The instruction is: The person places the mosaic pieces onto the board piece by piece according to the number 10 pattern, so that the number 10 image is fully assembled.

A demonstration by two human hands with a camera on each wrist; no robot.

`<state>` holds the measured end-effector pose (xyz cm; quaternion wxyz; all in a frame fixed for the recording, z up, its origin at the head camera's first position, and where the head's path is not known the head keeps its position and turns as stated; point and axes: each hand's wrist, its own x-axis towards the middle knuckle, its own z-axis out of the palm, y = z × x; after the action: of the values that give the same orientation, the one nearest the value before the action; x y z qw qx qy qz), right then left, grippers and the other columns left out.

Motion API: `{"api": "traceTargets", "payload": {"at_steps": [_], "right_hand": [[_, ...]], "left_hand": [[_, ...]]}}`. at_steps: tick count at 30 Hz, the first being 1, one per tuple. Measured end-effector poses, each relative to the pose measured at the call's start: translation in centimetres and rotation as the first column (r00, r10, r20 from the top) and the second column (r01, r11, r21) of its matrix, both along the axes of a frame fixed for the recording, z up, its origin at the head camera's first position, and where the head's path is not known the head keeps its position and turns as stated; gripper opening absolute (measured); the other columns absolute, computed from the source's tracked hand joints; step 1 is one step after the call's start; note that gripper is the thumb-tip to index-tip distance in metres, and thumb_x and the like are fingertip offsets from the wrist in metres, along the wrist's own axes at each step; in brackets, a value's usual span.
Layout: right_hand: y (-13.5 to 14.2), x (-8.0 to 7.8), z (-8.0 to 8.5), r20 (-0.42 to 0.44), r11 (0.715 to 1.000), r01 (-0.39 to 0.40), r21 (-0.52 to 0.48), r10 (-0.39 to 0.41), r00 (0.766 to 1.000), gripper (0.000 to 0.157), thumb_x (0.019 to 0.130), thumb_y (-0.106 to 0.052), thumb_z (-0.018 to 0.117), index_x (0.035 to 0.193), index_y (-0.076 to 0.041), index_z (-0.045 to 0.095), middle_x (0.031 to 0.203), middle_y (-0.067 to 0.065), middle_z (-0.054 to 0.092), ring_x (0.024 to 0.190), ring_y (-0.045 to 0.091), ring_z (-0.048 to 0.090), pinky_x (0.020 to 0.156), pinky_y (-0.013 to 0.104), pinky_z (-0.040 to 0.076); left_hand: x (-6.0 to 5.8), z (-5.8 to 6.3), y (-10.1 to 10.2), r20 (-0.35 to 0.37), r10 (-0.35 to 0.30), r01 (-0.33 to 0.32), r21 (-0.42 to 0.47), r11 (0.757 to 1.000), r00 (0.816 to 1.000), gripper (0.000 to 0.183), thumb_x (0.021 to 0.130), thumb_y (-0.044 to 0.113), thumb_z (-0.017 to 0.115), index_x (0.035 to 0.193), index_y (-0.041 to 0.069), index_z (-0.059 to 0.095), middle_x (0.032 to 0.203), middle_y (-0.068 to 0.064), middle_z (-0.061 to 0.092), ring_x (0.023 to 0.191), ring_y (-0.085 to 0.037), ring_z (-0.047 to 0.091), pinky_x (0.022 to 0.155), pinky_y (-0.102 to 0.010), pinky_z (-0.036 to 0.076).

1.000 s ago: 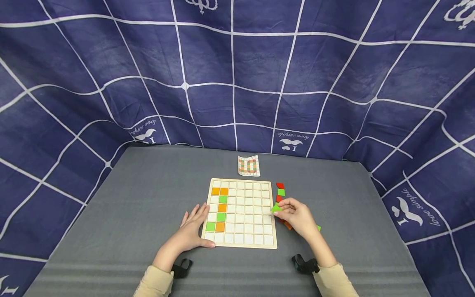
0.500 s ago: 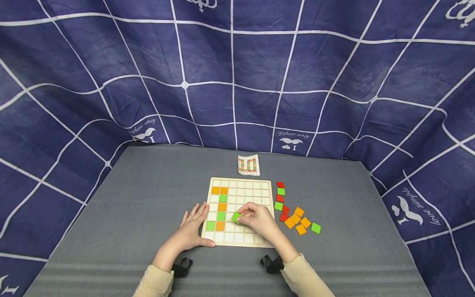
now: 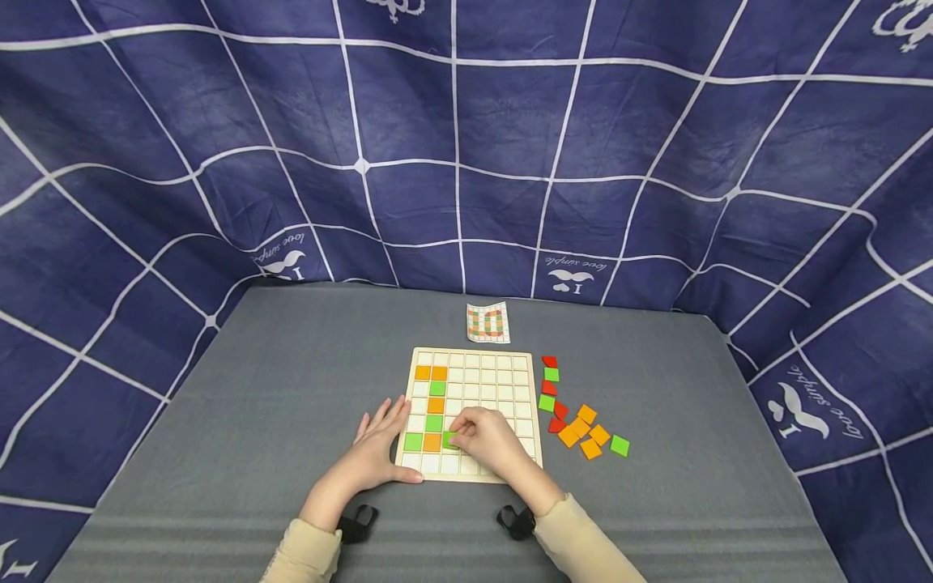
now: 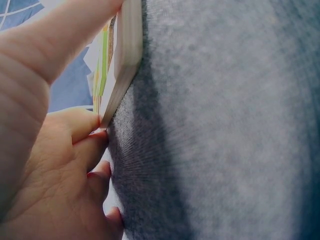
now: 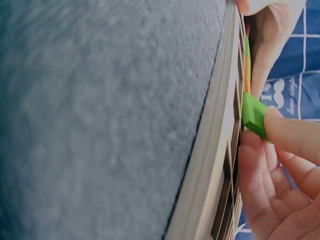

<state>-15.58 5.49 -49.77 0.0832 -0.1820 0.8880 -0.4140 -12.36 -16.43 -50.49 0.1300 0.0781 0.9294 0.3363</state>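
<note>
On the dark grey cloth lies a square wooden board (image 3: pixel 489 377) with a grid of pale recesses. Orange and green square tiles sit in its two leftmost columns. My left hand (image 3: pixel 368 457) rests along the board's left side, fingers spread at the edge and thumb by the near corner. With thumb and fingers my right hand (image 3: pixel 490 441) pinches a green tile (image 5: pixel 255 115), tilted over the board in the right wrist view. In the head view it is just right of an orange tile (image 3: pixel 432 442) in the second row from the near edge, partly hidden by the fingers.
Right of the board lie loose orange tiles (image 3: pixel 598 435), green tiles (image 3: pixel 619 445) and red pieces (image 3: pixel 549 388), some with a curved side. A small printed card (image 3: pixel 488 323) with a coloured grid lies beyond the board. Blue curtain (image 3: pixel 496 121) surrounds the table.
My right hand has carried the green tile leftward from the loose pieces, over the board, to the recess beside the orange tile. My left hand has stayed at the board's edge.
</note>
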Motion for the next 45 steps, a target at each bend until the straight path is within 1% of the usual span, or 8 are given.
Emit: {"api": "traceTargets", "payload": {"at_steps": [13,20,27,31,34,39,43,45], "right_hand": [[-0.4,0.4,-0.1,-0.092,0.996,0.010,0.084,-0.002,0.996,0.010,0.078,-0.009,0.081,0.078,-0.012,0.072,0.073,-0.005,0.053,0.065,0.000,0.049,0.059,0.014,0.044],[-0.8,0.6,0.1,-0.119,0.993,0.024,0.119,-0.009,0.993,0.008,0.078,-0.009,0.082,0.079,-0.009,0.074,0.074,-0.004,0.054,0.066,0.001,0.047,0.059,0.014,0.044],[-0.2,0.0,0.5,-0.061,0.997,0.015,0.073,-0.010,0.998,0.008,0.081,-0.010,0.080,0.085,-0.009,0.073,0.076,-0.003,0.058,0.067,0.001,0.051,0.061,0.015,0.046],[1.5,-1.4,1.2,-0.014,0.997,0.082,0.001,-0.082,0.996,0.005,0.084,-0.011,0.077,0.087,-0.010,0.074,0.080,-0.003,0.062,0.068,0.003,0.055,0.063,0.017,0.048],[3.4,-3.2,1.9,0.004,0.981,0.192,-0.031,-0.192,0.981,0.003,0.086,-0.012,0.074,0.089,-0.011,0.074,0.082,0.000,0.066,0.068,0.007,0.058,0.062,0.021,0.049],[7.1,-6.3,2.4,-0.015,0.927,0.374,-0.028,-0.374,0.927,0.010,0.089,-0.013,0.071,0.097,-0.008,0.075,0.089,0.007,0.071,0.075,0.016,0.065,0.064,0.026,0.051],[9.4,-8.1,2.3,-0.025,0.886,0.464,-0.017,-0.464,0.885,0.016,0.091,-0.016,0.070,0.102,-0.005,0.075,0.096,0.012,0.072,0.084,0.025,0.067,0.070,0.031,0.053],[10.2,-8.7,2.2,-0.039,0.872,0.489,0.002,-0.488,0.872,0.018,0.092,-0.016,0.069,0.104,-0.005,0.074,0.101,0.014,0.070,0.089,0.027,0.066,0.075,0.035,0.054]], "left_hand": [[-0.1,-0.1,-0.1,-0.007,-0.012,0.012,0.002,1.000,1.000,0.123,0.059,0.034,0.095,0.155,0.000,0.025,0.163,-0.017,0.020,0.152,-0.041,0.011,0.120,-0.063,0.003],[-0.1,0.0,-0.2,0.000,-0.005,0.005,0.004,1.000,1.000,0.123,0.059,0.034,0.095,0.155,0.001,0.026,0.163,-0.017,0.020,0.152,-0.041,0.010,0.120,-0.063,0.003],[-0.1,-0.1,-0.2,0.000,-0.001,0.001,0.000,1.000,1.000,0.123,0.059,0.034,0.095,0.155,0.001,0.025,0.163,-0.016,0.020,0.152,-0.040,0.010,0.120,-0.062,0.003],[-0.1,-0.1,-0.1,0.002,-0.004,0.004,0.007,1.000,1.000,0.124,0.058,0.034,0.095,0.155,0.001,0.025,0.164,-0.016,0.019,0.152,-0.040,0.010,0.120,-0.062,0.003],[-0.1,-0.1,-0.1,0.002,-0.009,0.009,0.009,1.000,1.000,0.124,0.058,0.034,0.095,0.155,0.001,0.025,0.164,-0.016,0.019,0.152,-0.040,0.009,0.120,-0.062,0.003],[0.0,0.0,-0.2,0.002,-0.009,0.009,0.005,1.000,1.000,0.123,0.058,0.033,0.095,0.155,0.001,0.025,0.164,-0.016,0.019,0.152,-0.040,0.010,0.120,-0.062,0.003],[0.1,0.1,-0.2,0.006,-0.008,0.008,0.013,1.000,1.000,0.123,0.059,0.033,0.095,0.155,0.002,0.025,0.164,-0.016,0.020,0.152,-0.040,0.010,0.120,-0.062,0.003],[0.1,0.0,-0.2,0.008,-0.009,0.009,0.015,1.000,1.000,0.123,0.059,0.033,0.095,0.155,0.002,0.025,0.164,-0.015,0.020,0.152,-0.040,0.010,0.120,-0.062,0.003]]}}
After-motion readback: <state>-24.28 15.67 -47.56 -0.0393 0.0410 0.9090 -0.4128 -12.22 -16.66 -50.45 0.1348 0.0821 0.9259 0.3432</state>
